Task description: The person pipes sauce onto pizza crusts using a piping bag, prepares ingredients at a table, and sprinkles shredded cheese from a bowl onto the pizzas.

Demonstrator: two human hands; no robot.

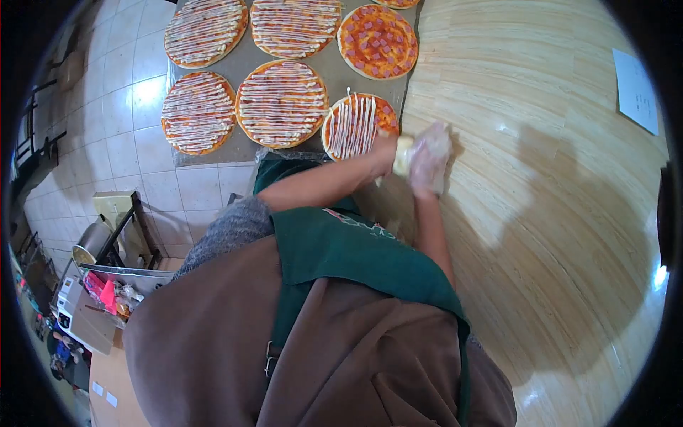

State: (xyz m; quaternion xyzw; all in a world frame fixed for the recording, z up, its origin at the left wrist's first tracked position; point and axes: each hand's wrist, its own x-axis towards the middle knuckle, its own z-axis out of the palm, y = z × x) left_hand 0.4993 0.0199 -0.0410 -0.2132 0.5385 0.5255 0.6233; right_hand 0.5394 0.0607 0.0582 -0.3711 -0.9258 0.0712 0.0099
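My left hand [384, 154] and my right hand [429, 158] are together over the right edge of a pizza [352, 128], both closed around a piping bag [403, 155] of pale sauce. Clear plastic wraps my right hand; whether it is a glove or the bag's top I cannot tell. White stripes cover the left and middle of this pizza, and red sauce with pink cubes shows on its right side. Left of it lies a fully striped pizza [282, 104]. Behind it, another pizza [377, 41] carries pink cubes and no stripes. My left fingers are partly blurred.
More striped pizzas [206, 32] lie on the grey tray [249, 151]. A wood-patterned tabletop [541, 213] extends to the right, with a white paper sheet [635, 91] at its far side. On the left are a tiled floor [121, 107], a metal pot [92, 238] and a white appliance [71, 302].
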